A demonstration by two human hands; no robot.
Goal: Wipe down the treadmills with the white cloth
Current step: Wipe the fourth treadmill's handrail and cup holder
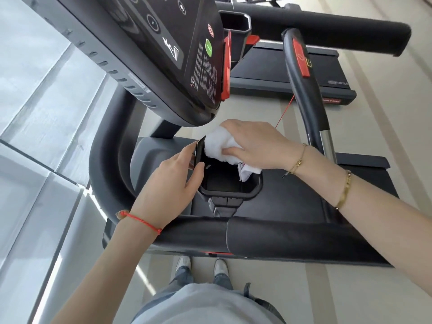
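A black treadmill fills the view, its console (187, 54) overhead and a padded side handrail (280, 239) crossing in front of me. Below the console sits a black cup-holder tray (229, 190). My right hand (254, 146) presses a bunched white cloth (219, 146) against the tray's upper inner wall, with a cloth corner hanging into the tray. My left hand (168, 183) grips the tray's left rim, thumb on the inside edge.
A curved handlebar with a red stop tab (301, 59) rises at right, a red safety cord hanging from it. A second treadmill's deck (292, 73) lies beyond. Window panels (35, 113) run along the left. My shoes (201, 267) stand on beige floor.
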